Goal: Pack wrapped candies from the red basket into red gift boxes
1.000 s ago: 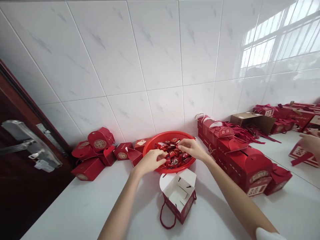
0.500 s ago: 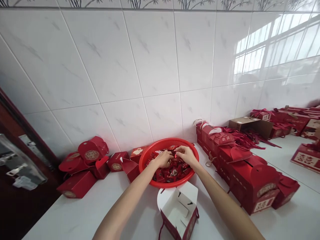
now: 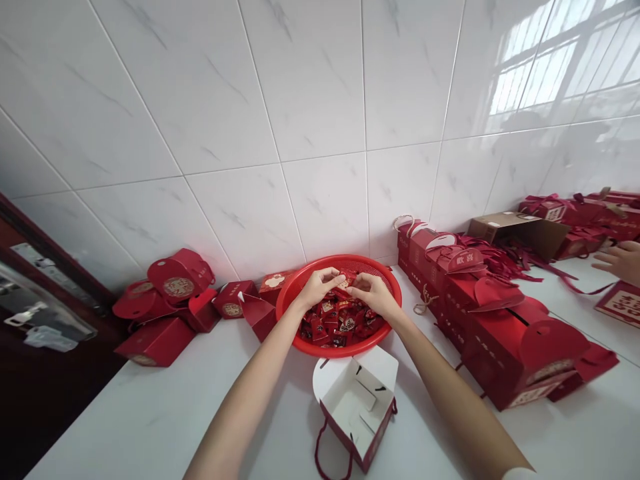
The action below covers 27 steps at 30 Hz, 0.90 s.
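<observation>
Both hands are over a red plastic basket [image 3: 320,351] heaped with red-wrapped candies [image 3: 345,320]. My left hand [image 3: 320,287] has its fingers curled and pinched on a red candy wrapper [image 3: 347,279] above the heap. From the other side, my right hand [image 3: 375,293] pinches at the same spot, its fingertips close to the left ones. Just in front of the basket stands an open red gift box [image 3: 357,413], its white inside showing no candies and its flaps folded back. A dark red cord hangs from its side.
Closed red boxes [image 3: 180,287] are piled at the left by the wall. A long row of red boxes [image 3: 500,333] runs along the right. Behind it lie red ribbons [image 3: 500,257] and a cardboard box [image 3: 520,230]. Another person's hand [image 3: 620,260] reaches in at the far right.
My hands have lifted slightly out of the candies, with a red wrapper now between them. The view has tilted down. Another person's hand has come in at the right.
</observation>
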{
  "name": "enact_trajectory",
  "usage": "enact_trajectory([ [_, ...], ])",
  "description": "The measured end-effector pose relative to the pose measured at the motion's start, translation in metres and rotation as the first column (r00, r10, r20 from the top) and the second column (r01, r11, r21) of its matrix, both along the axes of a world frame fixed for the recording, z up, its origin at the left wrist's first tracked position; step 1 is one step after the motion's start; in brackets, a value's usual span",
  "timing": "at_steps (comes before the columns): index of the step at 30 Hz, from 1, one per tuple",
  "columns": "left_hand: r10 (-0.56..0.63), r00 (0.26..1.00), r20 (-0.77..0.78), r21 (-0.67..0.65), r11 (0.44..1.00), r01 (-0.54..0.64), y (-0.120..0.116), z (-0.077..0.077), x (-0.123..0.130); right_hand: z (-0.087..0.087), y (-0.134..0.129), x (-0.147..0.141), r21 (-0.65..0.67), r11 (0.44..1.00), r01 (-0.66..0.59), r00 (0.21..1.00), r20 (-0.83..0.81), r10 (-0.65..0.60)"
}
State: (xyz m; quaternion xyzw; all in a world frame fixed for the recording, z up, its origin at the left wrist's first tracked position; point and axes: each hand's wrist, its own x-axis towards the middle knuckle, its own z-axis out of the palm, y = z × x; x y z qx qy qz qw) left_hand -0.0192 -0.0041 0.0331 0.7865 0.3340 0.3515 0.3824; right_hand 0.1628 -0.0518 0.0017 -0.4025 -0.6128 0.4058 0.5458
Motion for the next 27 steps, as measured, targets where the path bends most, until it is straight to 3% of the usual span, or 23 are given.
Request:
enact_trajectory([
  [4, -0.084, 0.992, -0.099, -0.068, 0.995, 0.077, -0.006, 0.001, 0.006, 0.003, -0.003, 0.000, 0.008, 0.998, 0.057, 0.992, -0.114, -0.056],
  [9, -0.105, 0.991, -0.081, -0.226, 0.970, 0.084, -0.010, 0.003, 0.009, 0.003, -0.002, 0.004, -0.010, 0.974, 0.225, 0.947, -0.235, -0.221],
  [12, -0.306, 0.943, -0.128, -0.452, 0.865, 0.219, -0.015, 0.002, 0.013, 0.000, 0.001, 0.008, -0.043, 0.945, 0.324, 0.894, -0.314, -0.320],
  [14, -0.487, 0.853, -0.187, -0.558, 0.767, 0.316, -0.020, -0.001, 0.018, -0.002, 0.003, 0.010, -0.059, 0.925, 0.374, 0.858, -0.355, -0.370],
  [16, -0.562, 0.787, -0.254, -0.556, 0.751, 0.357, -0.022, -0.005, 0.024, -0.003, 0.005, 0.012, -0.070, 0.908, 0.414, 0.829, -0.383, -0.407],
  [18, -0.475, 0.810, -0.343, -0.450, 0.840, 0.302, -0.020, -0.009, 0.029, -0.004, 0.005, 0.012, -0.079, 0.894, 0.442, 0.807, -0.400, -0.434],
  [21, -0.204, 0.884, -0.421, -0.242, 0.964, 0.107, -0.009, -0.010, 0.031, -0.005, 0.007, 0.013, -0.095, 0.882, 0.462, 0.788, -0.412, -0.457],
  [24, -0.054, 0.891, -0.450, -0.113, 0.994, 0.004, 0.003, -0.005, 0.029, -0.006, 0.008, 0.013, -0.117, 0.879, 0.462, 0.783, -0.412, -0.466],
  [27, -0.041, 0.868, -0.496, -0.058, 0.998, 0.013, 0.006, 0.001, 0.030, -0.005, 0.008, 0.014, -0.142, 0.885, 0.444, 0.782, -0.420, -0.460],
])
